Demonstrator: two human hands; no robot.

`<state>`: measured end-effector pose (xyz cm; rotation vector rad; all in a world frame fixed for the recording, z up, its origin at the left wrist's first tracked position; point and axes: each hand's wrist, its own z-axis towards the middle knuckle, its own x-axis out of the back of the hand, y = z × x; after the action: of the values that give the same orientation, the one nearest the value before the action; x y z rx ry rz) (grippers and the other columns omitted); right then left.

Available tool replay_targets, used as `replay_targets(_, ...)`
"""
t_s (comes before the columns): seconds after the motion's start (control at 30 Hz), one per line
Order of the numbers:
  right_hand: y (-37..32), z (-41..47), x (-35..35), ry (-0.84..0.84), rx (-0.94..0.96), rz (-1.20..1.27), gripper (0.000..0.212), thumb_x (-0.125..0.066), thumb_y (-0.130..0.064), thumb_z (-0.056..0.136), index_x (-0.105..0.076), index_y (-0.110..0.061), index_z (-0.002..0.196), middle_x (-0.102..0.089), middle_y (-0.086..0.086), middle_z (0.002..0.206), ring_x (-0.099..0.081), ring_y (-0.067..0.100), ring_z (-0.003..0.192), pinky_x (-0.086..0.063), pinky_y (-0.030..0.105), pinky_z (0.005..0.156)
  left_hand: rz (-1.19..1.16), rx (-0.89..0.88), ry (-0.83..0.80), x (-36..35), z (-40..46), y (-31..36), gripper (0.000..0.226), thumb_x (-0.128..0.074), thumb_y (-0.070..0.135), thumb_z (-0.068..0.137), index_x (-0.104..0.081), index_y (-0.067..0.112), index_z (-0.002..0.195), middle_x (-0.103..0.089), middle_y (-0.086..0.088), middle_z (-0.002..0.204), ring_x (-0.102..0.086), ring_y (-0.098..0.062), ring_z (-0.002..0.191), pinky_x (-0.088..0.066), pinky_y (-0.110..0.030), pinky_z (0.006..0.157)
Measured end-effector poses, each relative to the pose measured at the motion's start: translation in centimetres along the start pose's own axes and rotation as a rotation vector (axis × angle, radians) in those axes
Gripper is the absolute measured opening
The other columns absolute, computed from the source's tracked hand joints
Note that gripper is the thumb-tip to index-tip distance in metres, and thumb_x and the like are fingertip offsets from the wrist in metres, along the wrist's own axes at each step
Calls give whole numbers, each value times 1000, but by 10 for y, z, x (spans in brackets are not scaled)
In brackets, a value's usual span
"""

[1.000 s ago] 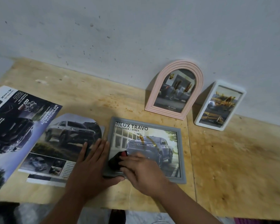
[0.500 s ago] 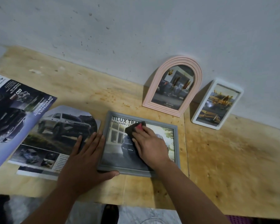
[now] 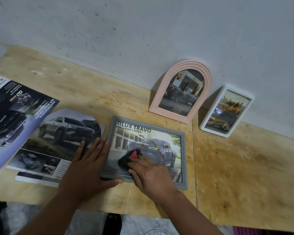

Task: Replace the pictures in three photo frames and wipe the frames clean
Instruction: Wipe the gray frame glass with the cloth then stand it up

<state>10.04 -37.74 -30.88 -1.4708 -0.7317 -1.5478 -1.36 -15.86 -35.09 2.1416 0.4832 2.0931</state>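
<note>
A grey rectangular frame (image 3: 183,160) with a pickup truck picture lies flat on the wooden table (image 3: 244,167). My right hand (image 3: 149,173) presses a dark cloth with a red patch (image 3: 128,158) onto the lower left of its glass. Flat at the frame's left edge rests my left hand (image 3: 88,168), fingers straight and thumb along the bottom rail. A pink arched frame (image 3: 181,91) and a white rectangular frame (image 3: 227,111) lean against the wall behind, each with a vehicle picture inside.
Cut brochure pages with car pictures (image 3: 58,139) lie left of the grey frame, and a larger dark brochure (image 3: 12,116) sits at the far left. The table's near edge (image 3: 143,215) runs just below my wrists. A grey wall (image 3: 143,39) backs the table.
My right hand has slid the cloth from the frame's upper middle down to its lower left. The left hand has stayed at the frame's left edge.
</note>
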Motion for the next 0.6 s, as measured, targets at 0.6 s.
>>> replay_targets(0.6,0,16,30,-130,-595,900,29,-66,-16,99,-74,-31,123,-70,-18,112,-66,2,100,-56,24,87,-19,-5,23,1,0,0,125,-39,97,76,-32,4,158,-30,-11,166,-23,-23,157,-19,-59,125)
